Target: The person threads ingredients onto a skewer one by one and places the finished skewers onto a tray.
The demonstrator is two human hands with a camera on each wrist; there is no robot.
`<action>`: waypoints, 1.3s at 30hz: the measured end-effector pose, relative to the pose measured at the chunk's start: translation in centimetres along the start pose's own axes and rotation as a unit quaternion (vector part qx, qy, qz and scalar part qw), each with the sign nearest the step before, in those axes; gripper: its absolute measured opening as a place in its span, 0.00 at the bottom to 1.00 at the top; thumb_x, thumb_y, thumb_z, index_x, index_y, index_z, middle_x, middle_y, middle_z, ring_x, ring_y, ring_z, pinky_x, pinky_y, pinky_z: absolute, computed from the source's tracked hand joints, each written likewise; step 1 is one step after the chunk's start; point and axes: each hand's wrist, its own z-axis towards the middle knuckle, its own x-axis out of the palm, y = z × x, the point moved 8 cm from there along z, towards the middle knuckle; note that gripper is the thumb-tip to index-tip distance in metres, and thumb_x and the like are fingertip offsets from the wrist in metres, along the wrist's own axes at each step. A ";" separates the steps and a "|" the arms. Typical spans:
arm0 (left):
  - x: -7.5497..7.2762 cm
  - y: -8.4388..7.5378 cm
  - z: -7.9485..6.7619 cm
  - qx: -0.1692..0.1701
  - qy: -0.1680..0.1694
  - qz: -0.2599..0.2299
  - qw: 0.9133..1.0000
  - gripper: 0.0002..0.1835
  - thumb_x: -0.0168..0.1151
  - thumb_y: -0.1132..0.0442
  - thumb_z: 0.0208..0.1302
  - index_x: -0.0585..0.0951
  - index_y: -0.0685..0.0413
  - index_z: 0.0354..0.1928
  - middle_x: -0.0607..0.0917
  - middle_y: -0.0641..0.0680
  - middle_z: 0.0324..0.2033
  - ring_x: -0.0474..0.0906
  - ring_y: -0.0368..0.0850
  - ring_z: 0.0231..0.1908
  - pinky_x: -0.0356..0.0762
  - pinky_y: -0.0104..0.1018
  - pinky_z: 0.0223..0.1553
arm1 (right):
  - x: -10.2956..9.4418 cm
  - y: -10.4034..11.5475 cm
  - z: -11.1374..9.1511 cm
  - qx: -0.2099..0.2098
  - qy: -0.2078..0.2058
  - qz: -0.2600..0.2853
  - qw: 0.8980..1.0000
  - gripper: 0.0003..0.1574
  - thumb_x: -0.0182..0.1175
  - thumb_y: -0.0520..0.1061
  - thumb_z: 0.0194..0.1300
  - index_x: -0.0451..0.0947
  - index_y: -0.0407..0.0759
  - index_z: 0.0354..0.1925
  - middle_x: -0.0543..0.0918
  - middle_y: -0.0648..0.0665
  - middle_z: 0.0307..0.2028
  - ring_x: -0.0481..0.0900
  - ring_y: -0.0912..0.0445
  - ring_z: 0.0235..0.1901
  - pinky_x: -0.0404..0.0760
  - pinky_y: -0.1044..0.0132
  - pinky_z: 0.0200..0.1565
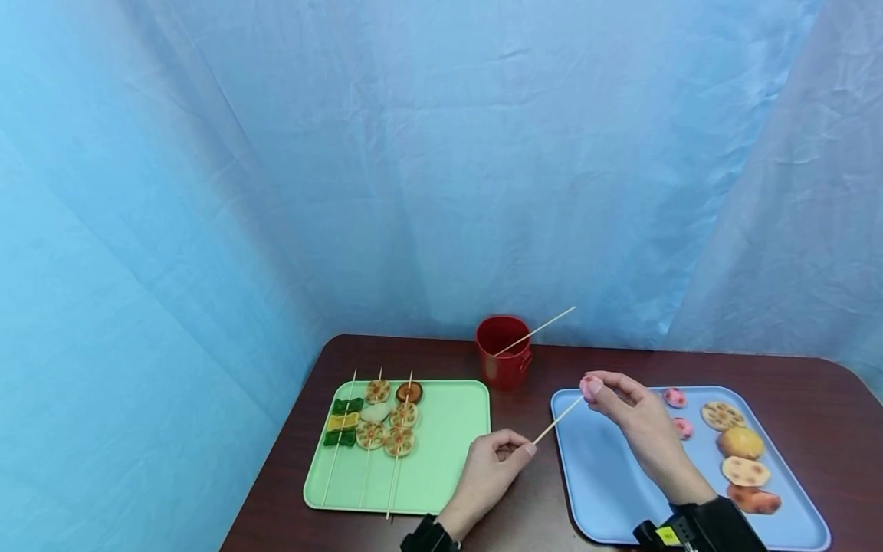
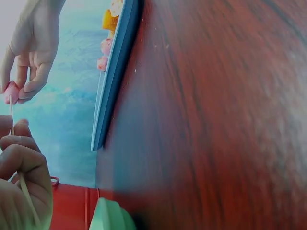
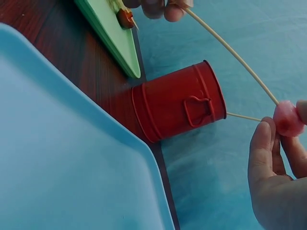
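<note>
In the head view my left hand (image 1: 488, 471) pinches a thin wooden skewer (image 1: 557, 419) between thumb and fingers, and it slants up to the right. My right hand (image 1: 645, 433), above the left part of the blue tray (image 1: 607, 491), pinches a small round pink food piece (image 3: 288, 119) with thumb and fingertips. The skewer's far end meets this pink piece in the right wrist view; how deep it goes is hidden. In the left wrist view the skewer's lower part (image 2: 28, 199) runs back across the left palm.
Left, a green tray (image 1: 448, 414) bears three loaded skewers. Behind stands a red bucket (image 1: 503, 374) with one skewer (image 1: 545, 325) leaning out. On the blue tray's right side lie two pink pieces (image 1: 674, 397), a lotus slice (image 1: 722, 415), a yellow piece (image 1: 741, 442) and others.
</note>
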 end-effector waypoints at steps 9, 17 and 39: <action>0.6 0.2 0.0 -0.042 -0.021 -0.053 0.998 0.05 0.69 0.62 0.63 0.86 0.56 0.32 0.73 0.43 0.15 0.65 0.34 0.17 0.61 0.26 0.20 | 0.0 -0.2 0.1 0.017 -0.011 0.015 1.000 0.38 0.62 0.58 0.74 0.70 0.29 0.66 0.86 0.51 0.49 0.86 0.62 0.46 0.84 0.67 0.49; 1.3 0.1 0.1 -0.065 -0.006 -0.111 0.992 0.05 0.69 0.65 0.64 0.86 0.60 0.34 0.72 0.45 0.16 0.62 0.36 0.15 0.59 0.27 0.16 | -0.2 -0.4 0.2 0.027 -0.026 -0.016 0.999 0.39 0.61 0.59 0.75 0.70 0.30 0.66 0.86 0.50 0.49 0.85 0.63 0.45 0.83 0.71 0.48; 3.0 -0.7 1.6 -0.102 -0.014 -0.225 0.969 0.05 0.67 0.67 0.63 0.84 0.63 0.35 0.78 0.48 0.22 0.63 0.35 0.18 0.55 0.25 0.16 | 4.1 -1.3 -1.2 0.006 0.001 -0.058 0.998 0.26 0.62 0.55 0.76 0.80 0.33 0.54 0.87 0.40 0.47 0.86 0.58 0.43 0.83 0.66 0.48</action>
